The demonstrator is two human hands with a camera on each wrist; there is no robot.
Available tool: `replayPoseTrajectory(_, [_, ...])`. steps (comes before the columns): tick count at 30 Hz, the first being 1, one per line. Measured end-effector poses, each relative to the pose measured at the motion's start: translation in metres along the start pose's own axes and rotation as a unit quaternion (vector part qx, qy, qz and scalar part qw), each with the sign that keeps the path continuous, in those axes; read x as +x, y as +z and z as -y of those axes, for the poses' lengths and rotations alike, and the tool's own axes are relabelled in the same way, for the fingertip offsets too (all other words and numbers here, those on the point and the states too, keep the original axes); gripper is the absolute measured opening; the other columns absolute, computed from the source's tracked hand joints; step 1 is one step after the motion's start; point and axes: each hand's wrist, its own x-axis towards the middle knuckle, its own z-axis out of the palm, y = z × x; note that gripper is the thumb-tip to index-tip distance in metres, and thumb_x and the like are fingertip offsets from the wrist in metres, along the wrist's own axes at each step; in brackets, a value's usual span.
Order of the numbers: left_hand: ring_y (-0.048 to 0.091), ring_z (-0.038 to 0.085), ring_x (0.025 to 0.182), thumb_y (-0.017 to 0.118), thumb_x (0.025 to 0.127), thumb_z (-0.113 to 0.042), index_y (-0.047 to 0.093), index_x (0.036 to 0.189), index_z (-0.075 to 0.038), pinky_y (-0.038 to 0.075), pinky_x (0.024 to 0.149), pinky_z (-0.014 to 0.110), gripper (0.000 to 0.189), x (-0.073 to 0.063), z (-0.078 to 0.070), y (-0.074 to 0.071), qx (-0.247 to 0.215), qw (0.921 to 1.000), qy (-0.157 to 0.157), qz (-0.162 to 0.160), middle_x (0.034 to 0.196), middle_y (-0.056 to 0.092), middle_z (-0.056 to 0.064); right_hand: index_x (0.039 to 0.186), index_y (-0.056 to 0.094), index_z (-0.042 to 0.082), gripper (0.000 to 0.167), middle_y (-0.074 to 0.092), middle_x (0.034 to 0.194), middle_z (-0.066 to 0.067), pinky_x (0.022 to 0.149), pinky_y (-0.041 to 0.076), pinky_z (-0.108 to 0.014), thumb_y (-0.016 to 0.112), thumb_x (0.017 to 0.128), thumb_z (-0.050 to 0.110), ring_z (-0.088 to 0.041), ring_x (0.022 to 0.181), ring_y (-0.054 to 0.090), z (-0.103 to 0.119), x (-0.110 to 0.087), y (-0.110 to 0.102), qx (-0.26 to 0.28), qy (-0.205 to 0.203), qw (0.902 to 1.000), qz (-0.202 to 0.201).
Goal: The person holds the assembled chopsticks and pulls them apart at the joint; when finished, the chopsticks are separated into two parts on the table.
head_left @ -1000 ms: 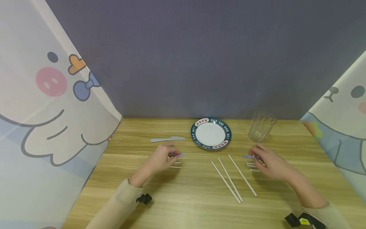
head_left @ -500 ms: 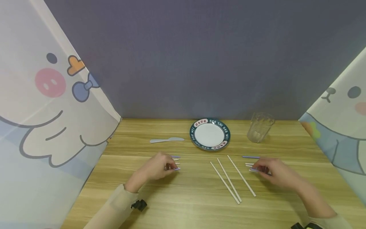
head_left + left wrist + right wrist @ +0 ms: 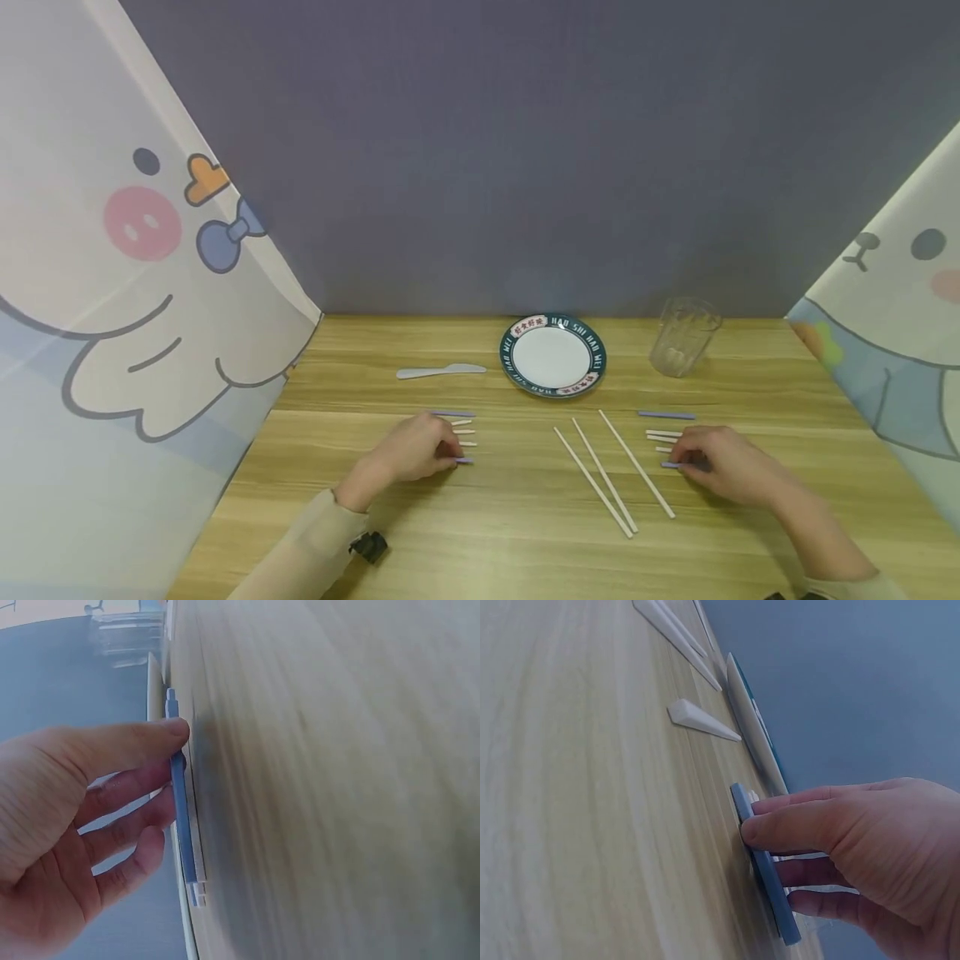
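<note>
My left hand (image 3: pixel 411 450) pinches a short bluish-purple stick (image 3: pixel 182 817) between thumb and fingers, at the near end of the left row. Short white sticks (image 3: pixel 467 432) and another purple stick (image 3: pixel 453 413) lie just beyond it. On the right, my right hand (image 3: pixel 731 468) pinches a matching purple stick (image 3: pixel 774 889) by its middle. Beyond that hand lie several white sticks (image 3: pixel 663 438), partly covered by the fingers, and a purple stick (image 3: pixel 667 414). Both held sticks run roughly sideways, low at the tabletop; whether they touch it I cannot tell.
Three long white sticks (image 3: pixel 636 463) lie slanted between the hands. Further back are a pale knife (image 3: pixel 441 371), a green-rimmed white plate (image 3: pixel 552 357) and a clear glass (image 3: pixel 682 337). A grey wall (image 3: pixel 555 167) closes off the wooden table's (image 3: pixel 517 550) far edge.
Both hands came from the rows' far side toward me. Each left a purple stick at the far side and took up another, now held at the near side.
</note>
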Motion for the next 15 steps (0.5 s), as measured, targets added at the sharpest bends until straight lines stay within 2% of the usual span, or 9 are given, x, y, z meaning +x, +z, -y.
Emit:
replayPoseTrajectory(5, [0.064,-0.003,0.077,0.085,0.091,-0.010,0.083,0.090,-0.014,0.054,0.069,0.014,0.005,0.0004,0.0029,0.0017,-0.017,0.9998,-0.009,-0.002,0.089,0.078,-0.005,0.091,0.075,0.021,0.029,0.070,0.087,0.015,0.058,0.049,-0.019,0.087,0.079,-0.002,0.012,0.077,0.053,-0.0004,-0.0007,0.0006,0.006,0.020,0.9997,0.009])
replayPoseTrajectory(12, [0.061,-0.004,0.074,0.083,0.092,-0.008,0.082,0.090,-0.012,0.053,0.067,0.014,0.005,0.0033,0.0073,0.0037,-0.034,0.9993,-0.016,-0.002,0.087,0.077,-0.004,0.091,0.073,0.023,0.026,0.070,0.087,0.016,0.060,0.053,-0.021,0.088,0.083,0.003,0.011,0.077,0.056,0.0034,-0.0006,-0.0020,0.016,0.062,0.9974,0.034])
replayPoseTrajectory(15, [0.060,-0.003,0.074,0.083,0.092,-0.009,0.081,0.090,-0.012,0.053,0.067,0.014,0.004,0.0047,0.0071,0.0034,-0.035,0.9991,-0.024,-0.006,0.087,0.076,-0.004,0.091,0.073,0.024,0.025,0.070,0.087,0.017,0.061,0.055,-0.022,0.089,0.083,0.006,0.011,0.077,0.058,0.0090,0.0027,-0.0032,0.006,0.069,0.9971,0.032])
